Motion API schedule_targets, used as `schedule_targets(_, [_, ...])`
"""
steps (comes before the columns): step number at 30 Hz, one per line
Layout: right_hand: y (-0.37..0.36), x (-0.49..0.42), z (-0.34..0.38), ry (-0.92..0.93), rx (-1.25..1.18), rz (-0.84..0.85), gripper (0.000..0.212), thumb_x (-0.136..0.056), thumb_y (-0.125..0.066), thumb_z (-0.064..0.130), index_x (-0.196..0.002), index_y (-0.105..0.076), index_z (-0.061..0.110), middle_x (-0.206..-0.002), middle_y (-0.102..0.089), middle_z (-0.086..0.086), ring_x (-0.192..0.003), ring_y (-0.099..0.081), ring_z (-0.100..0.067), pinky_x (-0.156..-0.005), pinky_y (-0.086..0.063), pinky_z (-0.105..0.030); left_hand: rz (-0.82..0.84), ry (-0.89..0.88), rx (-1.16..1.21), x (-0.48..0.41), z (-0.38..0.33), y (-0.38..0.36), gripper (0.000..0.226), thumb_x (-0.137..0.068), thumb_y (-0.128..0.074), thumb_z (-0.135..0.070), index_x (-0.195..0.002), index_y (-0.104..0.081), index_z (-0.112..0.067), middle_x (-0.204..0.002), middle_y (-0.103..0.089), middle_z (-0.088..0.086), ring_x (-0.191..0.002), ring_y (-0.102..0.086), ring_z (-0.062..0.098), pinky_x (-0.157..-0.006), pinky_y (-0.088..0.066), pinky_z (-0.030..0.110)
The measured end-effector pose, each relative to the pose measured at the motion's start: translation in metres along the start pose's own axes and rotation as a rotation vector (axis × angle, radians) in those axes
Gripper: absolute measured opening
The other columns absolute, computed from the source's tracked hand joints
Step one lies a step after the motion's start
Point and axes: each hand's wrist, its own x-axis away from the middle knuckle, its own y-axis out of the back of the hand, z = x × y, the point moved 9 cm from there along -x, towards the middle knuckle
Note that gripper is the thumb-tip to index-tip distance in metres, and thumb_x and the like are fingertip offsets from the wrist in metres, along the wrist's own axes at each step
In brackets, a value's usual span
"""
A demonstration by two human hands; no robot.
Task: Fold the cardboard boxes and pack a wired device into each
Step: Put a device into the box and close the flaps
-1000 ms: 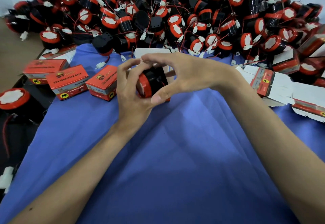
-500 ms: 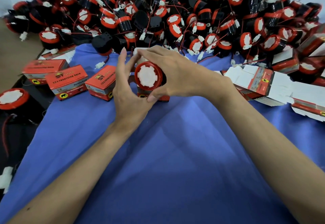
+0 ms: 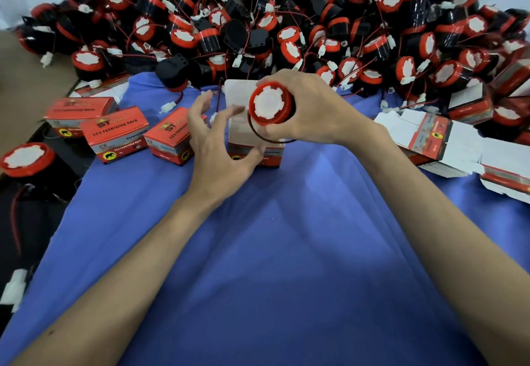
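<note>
Fingers (image 3: pixel 289 78) of the right hand (image 3: pixel 315 110) were curled round the round black device with the red-rimmed white face (image 3: pixel 269 104), and they held it alone. The left hand (image 3: pixel 218 150) had let go half a second back, its fingers loosely spread and gripping nothing. That left the device raised over the open red-and-white cardboard box (image 3: pixel 238 93), toward the far edge of the blue cloth (image 3: pixel 272 251); dropping it in looked next. Closed red boxes (image 3: pixel 114 133) by the left edge read "ST" and "12v reversing horn".
</note>
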Motion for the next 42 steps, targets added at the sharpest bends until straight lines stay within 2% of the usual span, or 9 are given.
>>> schedule_targets(5, [-0.026, -0.002, 0.009, 0.054, 0.131, 0.115, 0.053, -0.075, -0.074, 0.035, -0.117, -0.055, 0.008, -0.110, -0.052, -0.003, -0.100, -0.050, -0.018, -0.089, -0.041, -0.029, 0.100, 0.060, 0.187, -0.003, 0.011, -0.009, 0.056, -0.075, -0.075, -0.018, -0.121, -0.043, -0.021, -0.128, -0.052, 0.006, -0.119, -0.053, 0.015, -0.096, -0.048, 0.027])
schedule_targets(11, [-0.038, 0.001, 0.003, 0.026, 0.019, 0.153, 0.052, -0.076, -0.076, 0.034, -0.117, -0.055, 0.010, -0.115, -0.048, 0.001, -0.103, -0.043, -0.009, -0.090, -0.037, -0.015, 0.113, 0.061, 0.224, 0.000, 0.010, -0.013, 0.060, -0.069, -0.083, -0.021, -0.110, -0.039, -0.023, -0.119, -0.053, 0.005, -0.106, -0.057, 0.002, -0.076, -0.052, 0.016])
schedule_targets(14, [-0.045, 0.002, -0.003, 0.012, 0.092, 0.200, 0.066, -0.076, -0.073, 0.048, -0.127, -0.049, 0.015, -0.120, -0.035, -0.001, -0.112, -0.029, -0.014, -0.099, -0.030, -0.024, 0.092, 0.041, 0.209, -0.002, 0.009, -0.009, 0.056, -0.071, -0.085, -0.017, -0.100, -0.038, -0.028, -0.109, -0.051, -0.005, -0.096, -0.053, -0.014, -0.069, -0.047, 0.007])
schedule_targets(20, [-0.034, 0.000, -0.014, -0.031, 0.121, 0.201, 0.055, -0.086, -0.067, 0.039, -0.132, -0.046, 0.017, -0.129, -0.055, -0.003, -0.118, -0.048, -0.023, -0.094, -0.039, -0.032, 0.078, 0.021, 0.137, -0.005, 0.012, -0.004, 0.054, -0.067, -0.088, -0.028, -0.095, -0.043, -0.018, -0.110, -0.056, 0.008, -0.103, -0.055, 0.017, -0.083, -0.048, 0.034])
schedule_targets(24, [-0.038, 0.000, -0.011, -0.008, 0.385, 0.189, 0.044, -0.084, -0.065, 0.031, -0.126, -0.057, 0.022, -0.124, -0.047, 0.000, -0.114, -0.044, -0.022, -0.083, -0.046, -0.041, 0.071, -0.041, 0.083, -0.003, 0.008, -0.005, 0.053, -0.068, -0.088, -0.025, -0.096, -0.044, -0.017, -0.105, -0.054, 0.010, -0.095, -0.052, 0.019, -0.079, -0.046, 0.032])
schedule_targets(29, [-0.040, -0.001, -0.008, 0.005, 0.596, 0.170, 0.037, -0.089, -0.057, 0.031, -0.125, -0.059, 0.020, -0.116, -0.053, -0.004, -0.095, -0.053, -0.031, -0.066, -0.031, -0.033, 0.092, -0.041, 0.084, -0.005, 0.008, -0.007, 0.054, -0.070, -0.087, -0.026, -0.097, -0.040, -0.018, -0.112, -0.054, 0.008, -0.099, -0.053, 0.017, -0.078, -0.048, 0.029])
schedule_targets(32, [-0.049, 0.000, -0.010, 0.013, 0.567, 0.226, 0.038, -0.092, -0.054, 0.033, -0.126, -0.055, 0.016, -0.114, -0.052, -0.007, -0.089, -0.053, -0.029, -0.067, -0.035, -0.035, 0.104, -0.016, 0.090, -0.003, 0.011, -0.009, 0.055, -0.071, -0.086, -0.020, -0.097, -0.038, -0.024, -0.117, -0.054, 0.004, -0.103, -0.053, 0.011, -0.077, -0.045, 0.014])
schedule_targets(38, [-0.053, 0.004, -0.019, -0.040, 0.224, 0.328, 0.035, -0.093, -0.055, 0.013, -0.128, -0.049, 0.012, -0.121, -0.051, -0.004, -0.108, -0.049, -0.024, -0.087, -0.041, -0.037, 0.090, -0.033, 0.070, -0.004, 0.011, -0.007, 0.054, -0.071, -0.086, -0.019, -0.097, -0.039, -0.025, -0.113, -0.053, -0.001, -0.096, -0.048, -0.010, -0.075, -0.038, 0.006])
schedule_targets(42, [-0.042, 0.003, -0.016, -0.003, 0.450, 0.192, 0.041, -0.090, -0.056, 0.008, -0.128, -0.051, 0.021, -0.120, -0.051, 0.000, -0.108, -0.044, -0.024, -0.072, -0.047, -0.041, 0.078, -0.055, 0.054, -0.006, 0.010, -0.006, 0.053, -0.071, -0.086, -0.019, -0.099, -0.042, -0.023, -0.112, -0.053, 0.001, -0.097, -0.049, 0.004, -0.079, -0.039, 0.012])
